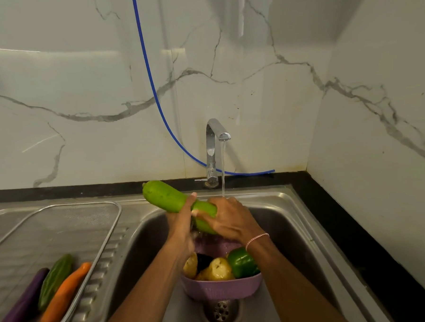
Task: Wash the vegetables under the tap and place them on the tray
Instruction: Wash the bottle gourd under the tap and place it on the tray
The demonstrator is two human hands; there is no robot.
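Observation:
Over the sink I hold a long light-green gourd (164, 196), tilted up to the left. My left hand (182, 220) grips its middle from below. My right hand (230, 219) wraps its lower end, right under the running stream from the chrome tap (212, 152). Below my hands a purple colander (221, 287) stands in the sink, holding potatoes (219, 268), a green bell pepper (241, 261) and something dark. On the left, the mesh tray (86, 216) carries a purple aubergine (19, 308), a bitter gourd (55, 280) and a carrot (63, 298).
The steel sink basin (292, 250) has a drain (220, 313) just in front of the colander. The tray lies on the ribbed drainboard (108, 260). A blue hose (153, 90) hangs down the marble wall behind the tap. A black counter edge (358, 239) runs along the right.

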